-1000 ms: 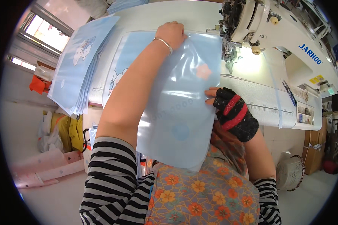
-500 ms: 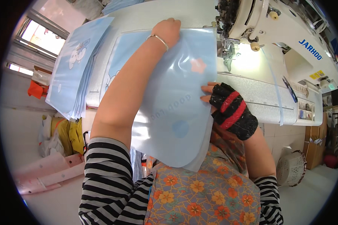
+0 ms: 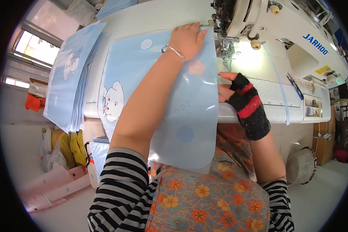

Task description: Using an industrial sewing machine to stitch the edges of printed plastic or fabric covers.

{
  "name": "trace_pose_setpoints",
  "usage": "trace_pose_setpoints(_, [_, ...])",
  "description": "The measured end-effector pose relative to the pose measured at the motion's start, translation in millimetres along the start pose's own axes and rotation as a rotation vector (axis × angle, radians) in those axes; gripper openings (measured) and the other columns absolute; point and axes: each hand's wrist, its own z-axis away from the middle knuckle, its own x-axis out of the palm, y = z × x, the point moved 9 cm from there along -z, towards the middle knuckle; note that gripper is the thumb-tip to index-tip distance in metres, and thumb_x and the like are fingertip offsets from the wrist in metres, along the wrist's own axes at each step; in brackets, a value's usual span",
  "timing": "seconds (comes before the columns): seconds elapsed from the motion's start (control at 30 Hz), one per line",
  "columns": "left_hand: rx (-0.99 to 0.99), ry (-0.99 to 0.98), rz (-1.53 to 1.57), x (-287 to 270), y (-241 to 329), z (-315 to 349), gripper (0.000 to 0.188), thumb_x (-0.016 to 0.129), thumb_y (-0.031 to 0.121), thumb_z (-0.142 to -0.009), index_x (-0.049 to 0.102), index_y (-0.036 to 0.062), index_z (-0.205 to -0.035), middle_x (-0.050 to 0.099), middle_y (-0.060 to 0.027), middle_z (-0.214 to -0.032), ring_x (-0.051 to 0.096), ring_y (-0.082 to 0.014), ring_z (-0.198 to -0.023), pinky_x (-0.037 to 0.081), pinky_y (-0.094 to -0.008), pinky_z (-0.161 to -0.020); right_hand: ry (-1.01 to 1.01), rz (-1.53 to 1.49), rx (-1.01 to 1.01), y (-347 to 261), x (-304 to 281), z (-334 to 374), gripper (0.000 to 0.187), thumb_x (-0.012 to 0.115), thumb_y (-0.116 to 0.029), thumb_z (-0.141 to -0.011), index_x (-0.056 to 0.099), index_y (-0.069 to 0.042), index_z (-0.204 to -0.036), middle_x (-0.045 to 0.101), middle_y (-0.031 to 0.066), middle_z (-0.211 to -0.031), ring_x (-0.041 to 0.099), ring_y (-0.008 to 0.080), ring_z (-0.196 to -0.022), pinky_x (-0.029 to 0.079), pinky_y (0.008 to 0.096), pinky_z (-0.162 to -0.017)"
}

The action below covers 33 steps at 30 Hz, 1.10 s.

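A light blue, glossy plastic sheet (image 3: 185, 112) with a white cartoon animal, a pink star and a blue dot lies across the sewing table and hangs over its front edge. My left hand (image 3: 187, 40) rests flat on its far part, fingers stretched out toward the far edge, near the machine. My right hand (image 3: 245, 104), in a black fingerless glove with red stripes, is beside the sheet's right edge. Its bare fingers are apart, the tips at or just off that edge. The sewing machine's presser foot (image 3: 227, 63) stands right of the sheet under a bright lamp.
A stack of similar blue sheets (image 3: 71, 73) drapes over the table's left end. Scissors (image 3: 295, 86) and a small parts tray (image 3: 313, 108) are at the right, with a pale blue strip (image 3: 278, 77) hanging over the edge. A white basket (image 3: 301, 166) stands on the floor.
My left hand has slid to the right and its fingers have spread out flat. The sheet's cartoon animal shows more fully. My right hand's fingers have come off the sheet's surface to its edge.
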Motion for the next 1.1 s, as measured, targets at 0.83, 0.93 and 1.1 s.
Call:
trace_pose_setpoints(0.83, [0.116,-0.309,-0.135,5,27,8,0.037,0.057,0.033,-0.091,0.060,0.0060,-0.116,0.057,-0.0083,-0.126,0.051,-0.0275,-0.119,0.038,-0.0460,-0.104,-0.087,0.773,-0.551,-18,40,12,0.023,0.057,-0.003,-0.075,0.069,-0.007,-0.095,0.065,0.0164,-0.092,0.062,0.0362,-0.091,0.051,0.0436,-0.080])
trace_pose_setpoints(0.93, [0.228,-0.171,-0.088,-2,32,34,0.041,0.054,0.034,-0.092,0.057,0.0056,-0.122,0.052,-0.0109,-0.135,0.046,-0.0287,-0.127,0.034,-0.0497,-0.108,-0.088,0.814,-0.538,-24,45,19,0.018,0.062,-0.004,-0.078,0.070,-0.008,-0.093,0.064,0.0156,-0.087,0.062,0.0358,-0.086,0.050,0.0418,-0.074])
trace_pose_setpoints(1.1, [0.173,-0.220,-0.170,-4,69,72,0.048,0.051,0.035,-0.093,0.050,0.0061,-0.131,0.045,-0.0113,-0.144,0.040,-0.0301,-0.133,0.029,-0.0544,-0.110,-0.015,0.942,-0.729,-29,40,66,0.015,0.066,-0.003,-0.078,0.071,-0.011,-0.090,0.062,0.0139,-0.081,0.062,0.0352,-0.078,0.050,0.0406,-0.067])
